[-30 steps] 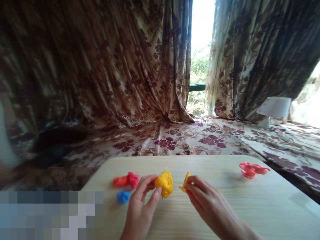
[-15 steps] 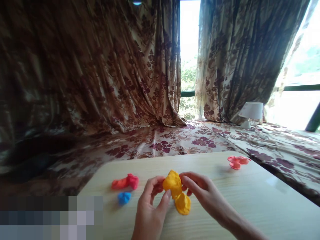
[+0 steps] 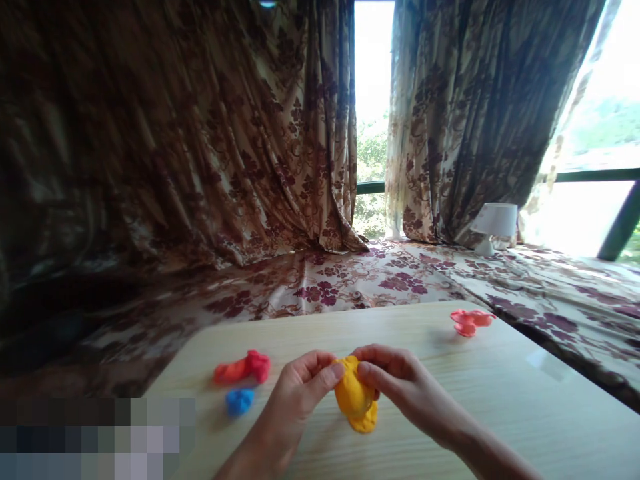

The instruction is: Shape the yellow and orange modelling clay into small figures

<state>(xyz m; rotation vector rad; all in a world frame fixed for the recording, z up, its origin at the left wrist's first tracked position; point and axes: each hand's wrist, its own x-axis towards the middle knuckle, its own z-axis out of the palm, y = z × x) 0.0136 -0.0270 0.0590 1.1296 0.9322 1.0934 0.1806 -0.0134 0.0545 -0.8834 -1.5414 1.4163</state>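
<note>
A lump of yellow modelling clay (image 3: 353, 393) is pinched at its top between my left hand (image 3: 306, 383) and my right hand (image 3: 395, 377). Both hands are closed, thumbs and fingertips pressed on the clay's upper edge. The clay looks smooth and rounded at the front, with a flatter yellow part showing below it. Whether that lower part joins the held lump or lies on the table, I cannot tell. To the left of my left hand lie a red and pink clay piece (image 3: 243, 368) and a small blue clay lump (image 3: 239, 402).
The pale wooden table (image 3: 450, 393) fills the foreground. Near its far right corner stands a coral-coloured clay shape (image 3: 470, 321). Behind the table spreads a flowered cloth (image 3: 350, 280), with a white lamp (image 3: 495, 220) at the back right. Patterned curtains (image 3: 280, 147) hang by the windows.
My left hand has shifted its grip to the top of the yellow clay. The upper lump has tipped down over the lower part, and my hands are closer together.
</note>
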